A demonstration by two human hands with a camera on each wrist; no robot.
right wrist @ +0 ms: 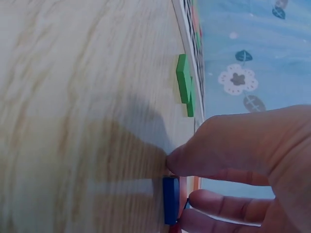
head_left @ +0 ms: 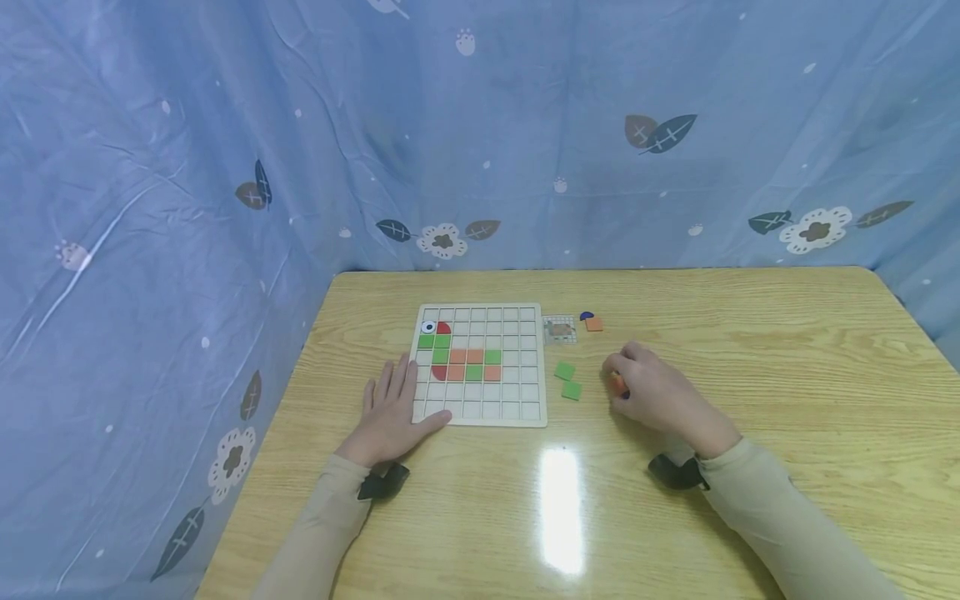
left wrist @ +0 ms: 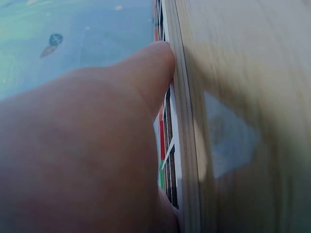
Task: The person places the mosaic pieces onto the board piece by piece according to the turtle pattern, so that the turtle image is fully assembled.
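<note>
A white gridded board (head_left: 528,367) bears several green, orange and red tiles and an eye tile (head_left: 428,327). My left hand (head_left: 390,421) rests at its left front corner, fingers spread along the left edge and thumb on the front rim; the left wrist view shows the thumb (left wrist: 150,68) over the rim. Right of the board, my right hand (head_left: 652,392) curls its thumb and fingers about an orange tile (head_left: 618,384). A blue tile (right wrist: 171,200) lies on the table just under the right fingertips. The palm hides part of these pieces from above.
Two loose green tiles (head_left: 567,381) lie between the board and my right hand. A small picture card (head_left: 559,329) sits against the board's right edge, with an orange tile (head_left: 594,324) and a dark blue half-round piece (head_left: 587,316) beside it. A blue curtain (head_left: 525,167) hangs behind the table.
</note>
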